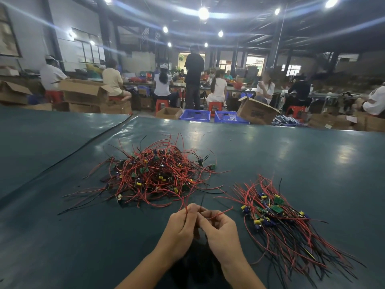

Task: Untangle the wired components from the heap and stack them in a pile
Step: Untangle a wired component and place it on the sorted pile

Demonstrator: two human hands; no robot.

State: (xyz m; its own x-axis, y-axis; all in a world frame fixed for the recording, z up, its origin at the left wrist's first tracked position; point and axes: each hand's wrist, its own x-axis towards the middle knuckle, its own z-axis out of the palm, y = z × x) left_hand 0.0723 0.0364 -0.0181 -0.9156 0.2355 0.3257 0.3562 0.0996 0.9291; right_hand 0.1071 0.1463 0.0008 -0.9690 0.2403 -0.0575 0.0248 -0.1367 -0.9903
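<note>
Dark table (291,153) ran wide, w/ a broad stretch of cover left of the heap (154,174); far edge had blue crates (194,115) just beyond. Heap of tangled red/black wires & small boards sat centre-left. Near centre both hands met, touching, fingers curled: left hand (181,224) pinched a red wire (183,205) running toward the heap, right hand (218,230) pinched wire ends too. Sorted pile (277,222) lay just right of the hands, apart from the heap.
</note>
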